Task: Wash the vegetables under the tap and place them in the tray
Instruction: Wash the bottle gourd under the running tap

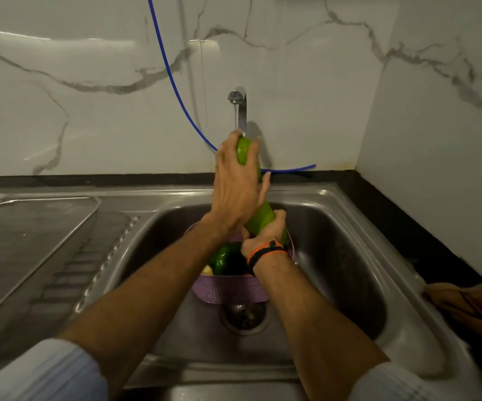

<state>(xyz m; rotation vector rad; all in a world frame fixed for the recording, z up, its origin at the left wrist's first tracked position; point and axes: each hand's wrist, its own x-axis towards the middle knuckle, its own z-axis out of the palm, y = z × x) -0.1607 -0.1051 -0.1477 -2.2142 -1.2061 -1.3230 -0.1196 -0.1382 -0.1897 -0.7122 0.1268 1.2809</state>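
Both hands are on one long green gourd (263, 218), held tilted over the sink (349, 227) with its top end right under the tap (238, 101). A thin stream of water runs from the spout onto that top end. The left hand (235, 188) wraps the upper part, fingers curled over the tip and thumb reaching round the far side, so the gourd shows green between the fingers. The right hand (266, 235) grips the lower part, fingers closed round it, with orange and black bands at the wrist.

Just below the right fingers sits a purple basket (228, 290) in the basin, above the drain (244, 316). Inside it, beneath the left wrist, lies a shiny green pepper (222, 257) beside something dark and a pale piece I cannot identify. The gourd's bottom end dips toward the basket; whether it touches is hidden by the right hand.

Well left of the left fingers, a steel tray (31, 235) rests on the draining board. A blue hose (170, 76) curves down the marble wall behind the tap. A brown cloth (471, 308) lies well right of the right hand.
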